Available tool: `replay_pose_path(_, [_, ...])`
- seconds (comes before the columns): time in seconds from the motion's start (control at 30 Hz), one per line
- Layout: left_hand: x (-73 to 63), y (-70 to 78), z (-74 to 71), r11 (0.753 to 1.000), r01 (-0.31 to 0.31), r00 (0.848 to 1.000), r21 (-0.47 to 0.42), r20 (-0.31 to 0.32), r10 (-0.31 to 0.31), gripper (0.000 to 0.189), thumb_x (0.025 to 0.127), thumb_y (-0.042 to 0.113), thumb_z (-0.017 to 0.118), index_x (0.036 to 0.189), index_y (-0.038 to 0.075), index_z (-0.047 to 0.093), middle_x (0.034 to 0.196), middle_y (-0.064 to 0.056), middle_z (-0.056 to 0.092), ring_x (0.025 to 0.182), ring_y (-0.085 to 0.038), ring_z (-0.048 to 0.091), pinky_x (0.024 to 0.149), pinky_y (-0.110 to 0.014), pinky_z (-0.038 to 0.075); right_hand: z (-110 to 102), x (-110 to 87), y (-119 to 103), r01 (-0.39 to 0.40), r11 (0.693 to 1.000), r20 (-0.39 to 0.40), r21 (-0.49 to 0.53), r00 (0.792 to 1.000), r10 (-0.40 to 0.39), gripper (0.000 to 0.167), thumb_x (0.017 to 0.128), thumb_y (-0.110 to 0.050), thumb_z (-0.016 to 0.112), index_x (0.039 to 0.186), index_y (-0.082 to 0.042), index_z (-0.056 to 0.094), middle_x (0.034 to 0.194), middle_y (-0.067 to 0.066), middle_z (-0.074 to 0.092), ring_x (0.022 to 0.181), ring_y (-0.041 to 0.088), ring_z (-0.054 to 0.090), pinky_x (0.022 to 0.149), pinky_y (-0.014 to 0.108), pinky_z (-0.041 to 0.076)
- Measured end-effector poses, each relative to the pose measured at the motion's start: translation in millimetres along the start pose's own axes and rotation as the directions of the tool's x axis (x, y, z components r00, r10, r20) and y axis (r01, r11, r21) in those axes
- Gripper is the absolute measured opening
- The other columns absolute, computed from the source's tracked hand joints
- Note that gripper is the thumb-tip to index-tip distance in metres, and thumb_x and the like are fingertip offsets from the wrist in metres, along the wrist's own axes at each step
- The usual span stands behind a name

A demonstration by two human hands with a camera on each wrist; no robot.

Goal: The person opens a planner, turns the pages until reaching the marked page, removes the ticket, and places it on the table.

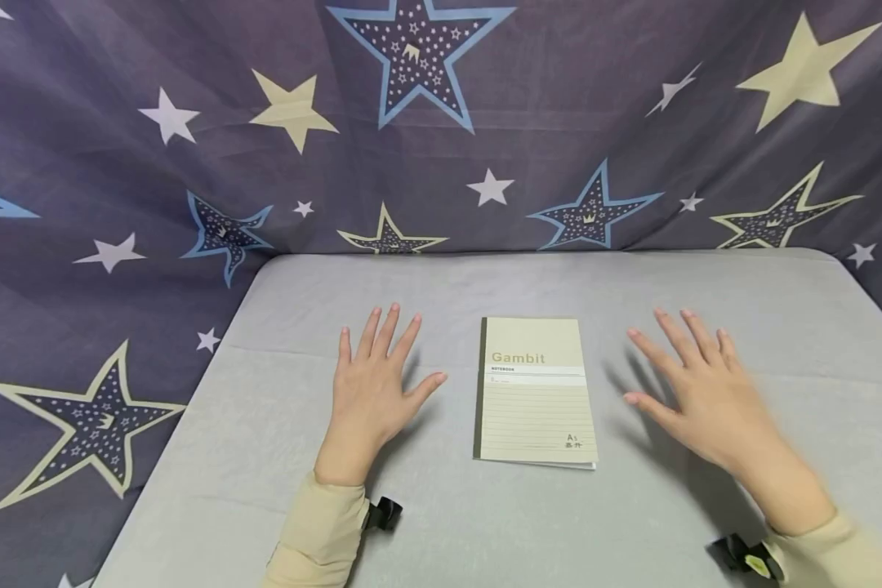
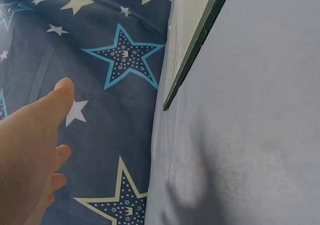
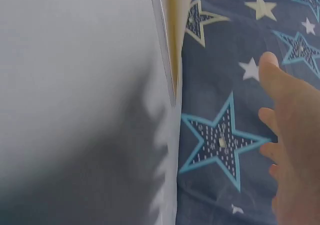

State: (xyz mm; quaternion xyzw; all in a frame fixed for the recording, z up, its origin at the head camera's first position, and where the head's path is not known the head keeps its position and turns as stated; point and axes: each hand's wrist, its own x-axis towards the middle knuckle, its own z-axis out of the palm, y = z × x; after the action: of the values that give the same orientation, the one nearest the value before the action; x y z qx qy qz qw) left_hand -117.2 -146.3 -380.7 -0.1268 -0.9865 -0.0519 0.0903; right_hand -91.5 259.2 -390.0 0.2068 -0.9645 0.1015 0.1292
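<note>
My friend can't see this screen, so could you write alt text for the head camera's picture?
A closed Gambit notebook lies on a pale grey tabletop between a person's left hand and right hand, fingers spread and neither touching it. Behind is dark purplish cloth printed with stars.

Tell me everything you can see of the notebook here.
The notebook has a cream cover, seemingly card or paper, with a dark spine strip down its left side. "Gambit" is printed in gold, above "NOTEBOOK" on a white band, with ruled lines and "A5" further down. It lies closed, front up, on the grey table, some white pages showing at its bottom edge. It is between the left hand and right hand; neither touches it.
</note>
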Motion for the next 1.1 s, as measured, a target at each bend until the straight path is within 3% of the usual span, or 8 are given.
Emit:
replay_pose_path(0.37, [0.4,-0.8,1.3,1.0,-0.007,1.0,-0.007,-0.013,0.007,0.082,0.091,0.071,0.046,0.158,0.026,0.028,0.164,-0.004,0.018,0.152,-0.025,0.006,0.119,-0.058,0.005,15,-3.2,-33,0.112,0.99,0.076,0.08,0.99,-0.118,0.081,0.088,-0.058,0.066,0.152,-0.015,0.041,0.161,0.014,0.025,0.149,0.037,0.014,0.12,0.053,0.002])
replay_pose_path(0.6, [0.0,-0.6,1.3,1.0,0.004,1.0,-0.025,0.017,-0.003,0.082,0.092,0.07,0.046,0.158,0.026,0.027,0.165,-0.004,0.017,0.152,-0.024,0.004,0.12,-0.056,-0.001,21,-7.1,-43,0.12,0.978,0.163,0.173,0.976,-0.148,0.083,0.084,-0.062,0.067,0.151,-0.017,0.044,0.156,0.019,0.034,0.141,0.044,0.03,0.113,0.063,0.023])
replay_pose_path(0.73, [-0.6,-0.8,1.8,1.0,0.006,1.0,-0.028,0.027,-0.005,0.081,0.093,0.07,0.045,0.158,0.026,0.027,0.165,-0.004,0.017,0.152,-0.024,0.004,0.12,-0.055,-0.001,22,-9.0,-47,0.112,0.972,0.198,0.206,0.968,-0.153,0.085,0.083,-0.065,0.067,0.149,-0.016,0.045,0.153,0.02,0.039,0.137,0.044,0.037,0.11,0.062,0.028])
replay_pose_path(0.93, [-1.0,-1.3,3.4,0.999,0.007,0.999,-0.033,0.046,-0.006,0.08,0.093,0.069,0.045,0.158,0.025,0.028,0.164,-0.005,0.018,0.152,-0.024,0.004,0.12,-0.056,0.0,24,-9.7,-52,0.105,0.963,0.202,0.248,0.967,-0.158,0.089,0.08,-0.065,0.07,0.148,-0.012,0.047,0.15,0.02,0.043,0.135,0.04,0.043,0.109,0.06,0.032])
replay_pose_path(1.1, [-0.9,-1.9,4.7,0.999,0.002,0.999,-0.035,0.051,0.0,0.078,0.094,0.068,0.044,0.158,0.024,0.029,0.164,-0.005,0.02,0.152,-0.025,0.005,0.12,-0.056,0.002,26,-9.0,-52,0.128,0.97,0.164,0.208,0.973,-0.163,0.088,0.079,-0.063,0.073,0.144,-0.008,0.051,0.147,0.02,0.047,0.13,0.038,0.049,0.106,0.058,0.038])
